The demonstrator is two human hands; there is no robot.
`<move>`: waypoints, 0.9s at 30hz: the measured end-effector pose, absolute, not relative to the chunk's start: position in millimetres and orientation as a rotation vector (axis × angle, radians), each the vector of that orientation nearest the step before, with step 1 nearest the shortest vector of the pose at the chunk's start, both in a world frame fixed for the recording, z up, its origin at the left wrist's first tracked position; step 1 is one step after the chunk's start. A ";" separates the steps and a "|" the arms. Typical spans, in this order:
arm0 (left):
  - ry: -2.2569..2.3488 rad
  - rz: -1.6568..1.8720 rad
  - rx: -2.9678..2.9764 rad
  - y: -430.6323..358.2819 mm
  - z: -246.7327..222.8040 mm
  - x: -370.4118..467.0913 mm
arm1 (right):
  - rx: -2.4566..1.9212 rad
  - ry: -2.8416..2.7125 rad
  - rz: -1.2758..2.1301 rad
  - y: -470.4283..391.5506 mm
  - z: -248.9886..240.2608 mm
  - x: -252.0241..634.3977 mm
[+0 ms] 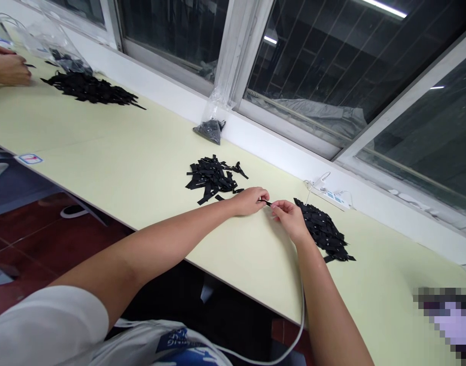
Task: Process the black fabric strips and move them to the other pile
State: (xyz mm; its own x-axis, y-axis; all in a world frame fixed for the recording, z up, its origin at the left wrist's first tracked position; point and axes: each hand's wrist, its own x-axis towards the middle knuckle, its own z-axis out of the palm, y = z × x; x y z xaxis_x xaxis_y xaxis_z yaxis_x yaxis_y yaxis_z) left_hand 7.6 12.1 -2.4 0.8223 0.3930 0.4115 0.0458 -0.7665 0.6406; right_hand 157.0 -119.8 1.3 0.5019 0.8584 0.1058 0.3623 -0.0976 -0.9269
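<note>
Both my hands meet above the pale yellow table [233, 244]. Between them runs a short black strip [268, 203], perhaps fabric. My left hand [251, 200] pinches one end, its fingers curled over most of it. At the other end my right hand [288, 216] grips the strip between thumb and fingers. Just beyond my left wrist lies a loose pile of black strips [213, 178]. A denser pile of black strips [326, 231], with small shiny spots, sits close to the right of my right hand.
A clear plastic bag [212, 127] of dark small pieces stands against the wall. Behind my right hand is a white power strip [332, 197]. A white cable [303, 305] hangs over the table edge. Far left, another person's hand [11, 68] is near a large black pile [90, 89].
</note>
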 end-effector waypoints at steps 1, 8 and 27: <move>0.325 0.751 2.388 12.7 -2.0 7.1 | -1.699 -1.043 0.557 -119.3 0.0 158.3; 0.366 0.724 2.314 3.7 9.9 0.0 | -1.768 -1.008 0.403 -117.0 -7.4 165.5; 0.304 0.670 2.324 -2.1 9.2 0.7 | -1.704 -1.112 0.484 -109.8 -14.5 143.2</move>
State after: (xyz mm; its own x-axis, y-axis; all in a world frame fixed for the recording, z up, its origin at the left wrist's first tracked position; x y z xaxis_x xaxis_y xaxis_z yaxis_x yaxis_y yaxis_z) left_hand 0.7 -2.1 9.2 0.8393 0.3876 0.3813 0.0315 -0.7347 0.6777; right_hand 143.2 -109.8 -14.5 0.4966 0.8494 0.1786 0.4476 -0.0743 -0.8912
